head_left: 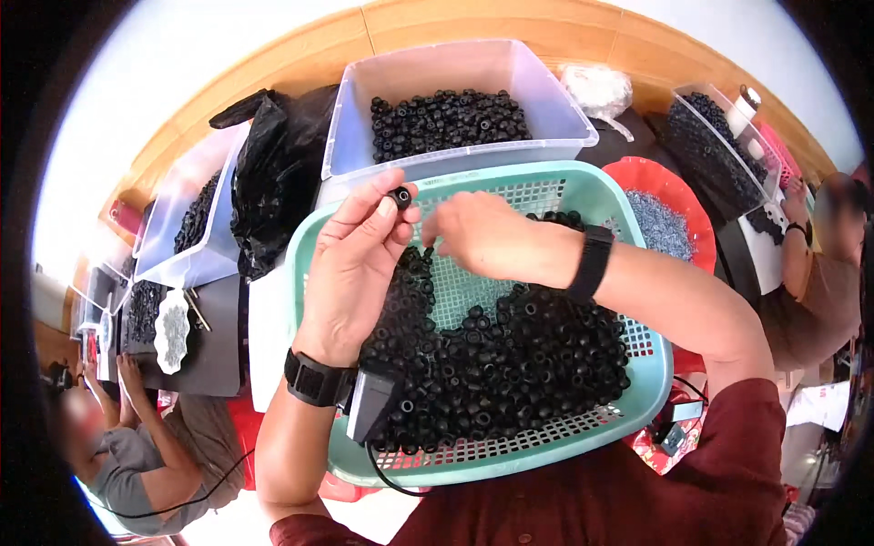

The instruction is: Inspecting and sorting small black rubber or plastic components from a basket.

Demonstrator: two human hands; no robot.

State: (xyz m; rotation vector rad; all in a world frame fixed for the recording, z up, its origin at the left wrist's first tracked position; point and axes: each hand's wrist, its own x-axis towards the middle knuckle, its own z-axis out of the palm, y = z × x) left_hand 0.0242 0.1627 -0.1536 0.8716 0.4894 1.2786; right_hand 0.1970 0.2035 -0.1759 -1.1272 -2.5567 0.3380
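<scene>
- A small black ring (400,197), its hole showing, sits at the fingertips of the left hand (357,235), above the far left part of the green basket (657,382).
- The left thumb and fingers are clamped on that ring; the other fingers curl loosely behind it.
- The right hand (482,232) is just right of it, fingers bent and pointing down; whether they pinch anything I cannot tell, as the tips are hard to make out.
- Below, many black rings (510,364) fill the near part of the basket; the right forearm hides some.
- Far beyond stands a clear bin (551,118) of black pieces; a black bag (264,191) lies left, a red dish (631,173) right, partly covered by the basket.
- People at both edges are cut off.
</scene>
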